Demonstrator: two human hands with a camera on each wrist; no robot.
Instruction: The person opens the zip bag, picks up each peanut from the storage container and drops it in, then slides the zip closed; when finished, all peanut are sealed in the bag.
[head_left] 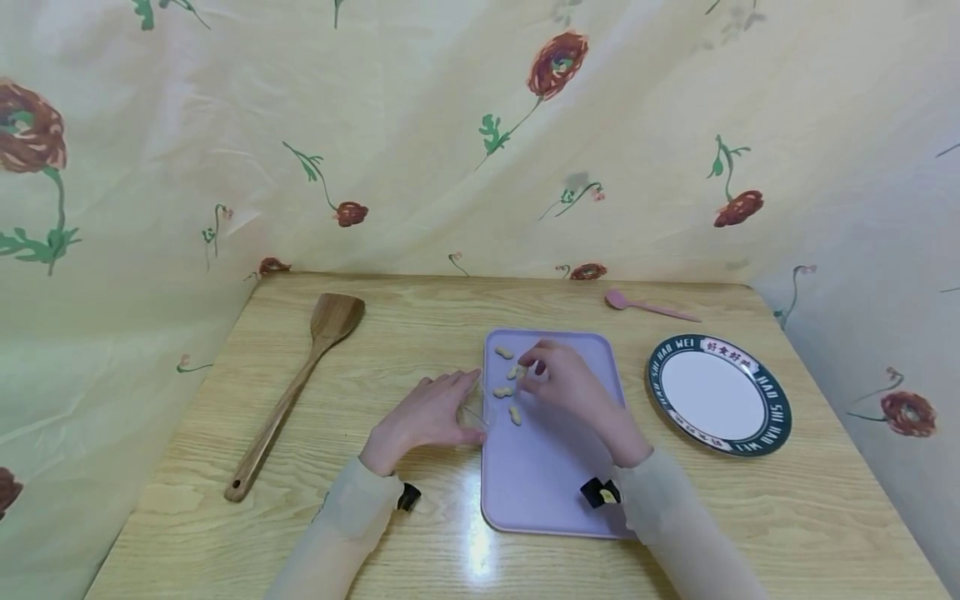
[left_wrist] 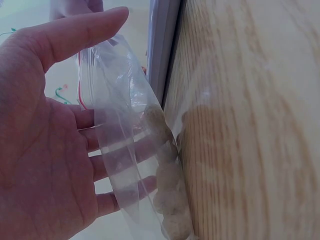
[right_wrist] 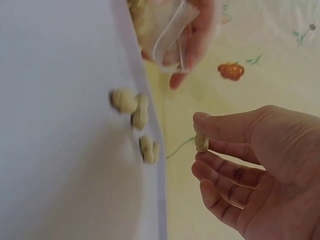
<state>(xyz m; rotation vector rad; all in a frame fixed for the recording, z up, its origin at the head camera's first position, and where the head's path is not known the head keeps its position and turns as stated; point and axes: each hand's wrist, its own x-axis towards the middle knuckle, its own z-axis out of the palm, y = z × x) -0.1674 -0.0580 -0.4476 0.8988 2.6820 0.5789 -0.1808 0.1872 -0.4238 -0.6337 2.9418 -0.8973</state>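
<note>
My left hand (head_left: 427, 417) is at the left edge of a lilac tray (head_left: 536, 483), holding a clear zip bag (left_wrist: 117, 105) between thumb and fingers. Several peanuts (left_wrist: 170, 187) lie along the bottom of the bag, which has a red line by its mouth. Over the upper part of the tray, my right hand (head_left: 566, 379) pinches a single peanut (right_wrist: 201, 143) between thumb and fingertips. Loose peanuts (head_left: 502, 392) lie along the tray's left side, close to the bag's mouth.
A wooden spatula (head_left: 300, 379) lies at the left of the wooden table (head_left: 405, 325). To the right of the tray is a white plate (head_left: 712, 396) with a dark green lettered rim. A pink spoon (head_left: 648, 307) lies behind it. Flowered cloth (head_left: 420, 150) hangs behind the table.
</note>
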